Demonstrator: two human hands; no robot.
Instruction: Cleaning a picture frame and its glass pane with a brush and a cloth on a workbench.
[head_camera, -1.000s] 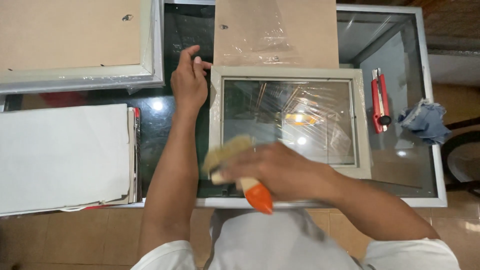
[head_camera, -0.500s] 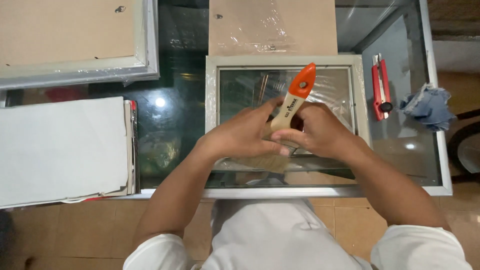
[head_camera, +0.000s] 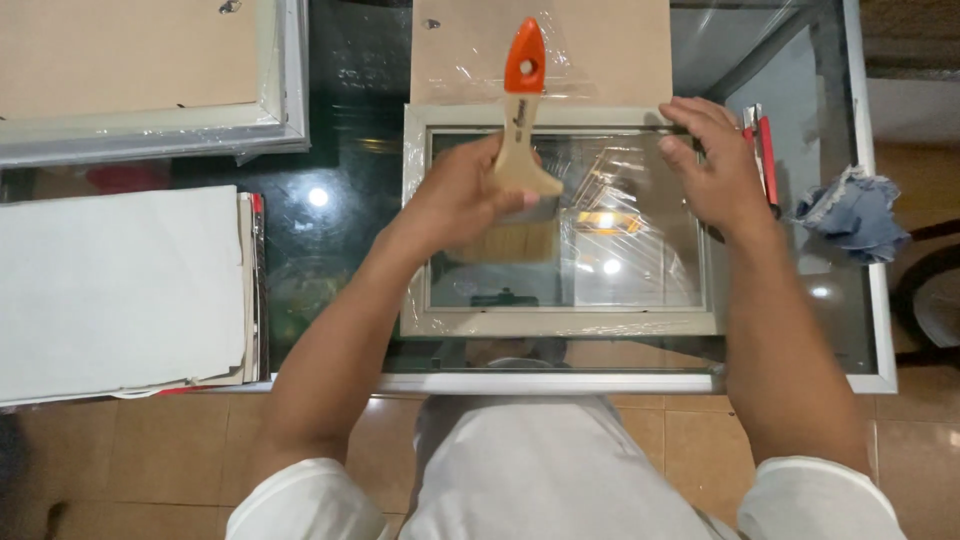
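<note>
Paintbrush (head_camera: 522, 130): lying bristles-down over the picture frame (head_camera: 560, 322) on the glass table (head_camera: 340, 210), the left hand (head_camera: 462, 195) gripping its wooden handle. Right hand (head_camera: 715, 160): resting flat, fingers spread, on the frame's upper right corner. Red cutter (head_camera: 765, 150) and blue rag (head_camera: 850, 212) sitting just right; paper stack (head_camera: 115, 290) lying left.

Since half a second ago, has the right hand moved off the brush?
Yes. The right hand has left the brush and gone to the picture frame's upper right corner, near the red cutter.
</note>
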